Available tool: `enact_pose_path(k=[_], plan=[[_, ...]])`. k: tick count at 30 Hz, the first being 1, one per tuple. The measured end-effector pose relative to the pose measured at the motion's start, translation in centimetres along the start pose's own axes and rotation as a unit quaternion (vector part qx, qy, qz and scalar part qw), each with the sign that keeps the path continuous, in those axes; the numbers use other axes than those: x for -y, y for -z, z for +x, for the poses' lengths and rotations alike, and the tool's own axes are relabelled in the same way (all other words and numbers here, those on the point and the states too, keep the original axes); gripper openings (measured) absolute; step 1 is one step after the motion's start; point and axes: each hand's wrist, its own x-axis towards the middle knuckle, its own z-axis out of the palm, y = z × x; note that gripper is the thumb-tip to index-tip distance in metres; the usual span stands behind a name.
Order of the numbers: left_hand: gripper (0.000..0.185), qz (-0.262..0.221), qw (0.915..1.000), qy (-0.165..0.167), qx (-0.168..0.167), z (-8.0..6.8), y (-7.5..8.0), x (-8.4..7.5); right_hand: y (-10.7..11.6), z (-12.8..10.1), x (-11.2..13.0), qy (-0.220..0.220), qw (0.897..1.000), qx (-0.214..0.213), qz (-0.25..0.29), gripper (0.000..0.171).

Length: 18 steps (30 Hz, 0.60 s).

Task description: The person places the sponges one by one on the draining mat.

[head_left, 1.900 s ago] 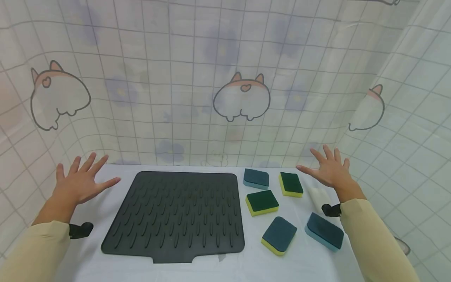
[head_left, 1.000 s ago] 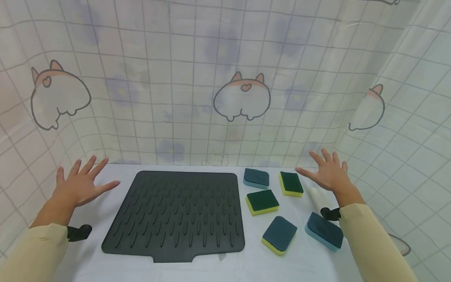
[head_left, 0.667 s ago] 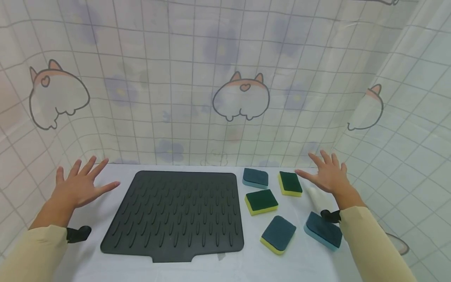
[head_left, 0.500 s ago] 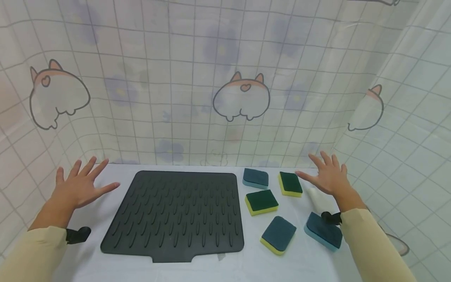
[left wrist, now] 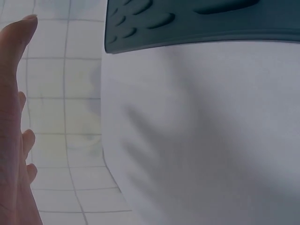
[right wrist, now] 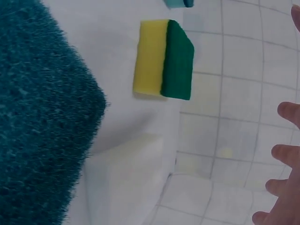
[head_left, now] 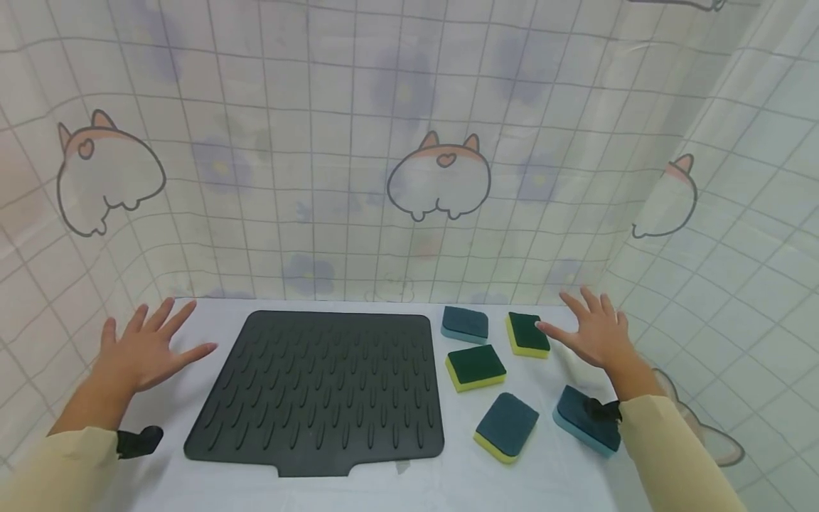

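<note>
My left hand (head_left: 142,355) hovers with spread fingers beside a dark grey ridged mat (head_left: 320,391), holding nothing. In the left wrist view its shadow falls on the white table and the mat's corner (left wrist: 140,23) shows. My right hand (head_left: 600,334), also spread and holding nothing, is raised over the right side. Its thumb overlaps a green-and-yellow sponge (head_left: 527,334) in the head view. Below its wrist lies a blue sponge (head_left: 585,421), partly covered by the black wrist strap. A white block (right wrist: 124,183) lies beneath the hand.
Left of the right hand lie a blue sponge (head_left: 465,324), a green-and-yellow sponge (head_left: 476,366) and a dark blue-and-yellow sponge (head_left: 507,425). A white checked curtain (head_left: 352,178) with animal drawings encloses the table (head_left: 461,483) at the back and sides.
Both hands have sunk a little lower and nearer in the head view, fingers still spread. The mat and sponges lie where they were.
</note>
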Motion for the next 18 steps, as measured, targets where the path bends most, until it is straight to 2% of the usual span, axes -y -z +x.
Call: enact_pose_path(k=[11,18], plan=[[0.105,-0.019,0.9998,-0.001,0.010,-0.7,-2.1,0.3,-1.5,-1.4,-0.4,0.006,1.000,-0.022,0.014,0.101],[0.103,-0.035,0.9994,0.000,-0.004,-1.3,-3.4,0.1,-1.9,-2.4,-0.5,0.013,0.999,-0.033,0.027,0.099]])
